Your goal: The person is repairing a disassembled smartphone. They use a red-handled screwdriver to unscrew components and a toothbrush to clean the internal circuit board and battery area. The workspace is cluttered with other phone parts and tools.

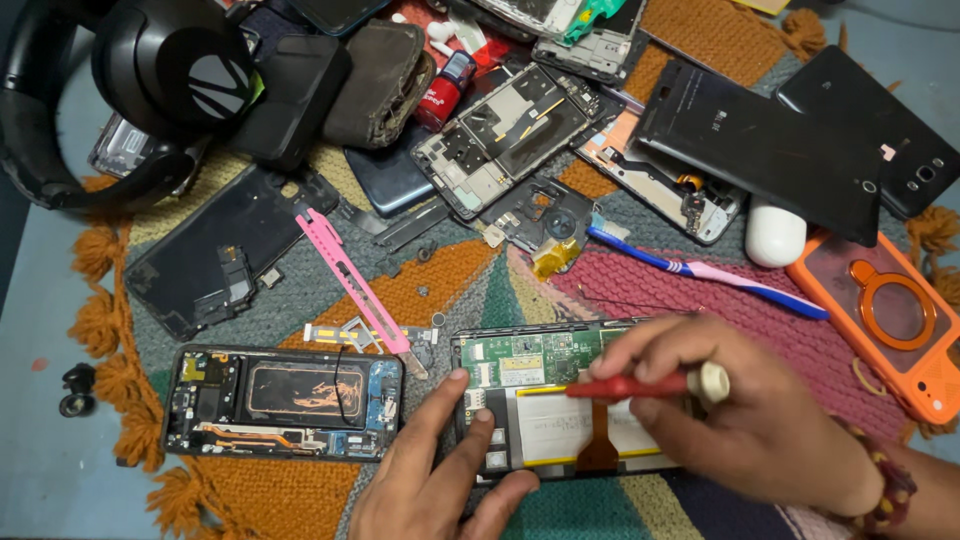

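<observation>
Head view shows me both hands low in the frame, at about 6 o'clock, working on an opened phone (560,400) that lies on a woven mat (300,480) on the worktop. My left hand (440,480) is released flat: the forefinger and the thumb press on the left end of the opened phone, grasping nothing. My right hand (740,420) is clenched around a red screwdriver (640,385), and its tip points to 9 o'clock, over the green board at the top edge of the phone. An orange flat cable (598,440) crosses the pale battery of this phone.

Just beside the phone, at 9 o'clock from it, lies a second open phone body (285,400) with copper-coloured parts. A pink cutter knife (350,280) lies tilted above these two, near them. At 1 o'clock from my right hand there is a blue and pink toothbrush (710,275), and at 3 o'clock an orange phone case (885,320). At 11 o'clock, well apart, black headphones (150,80) rest among many phone frames and back covers.
</observation>
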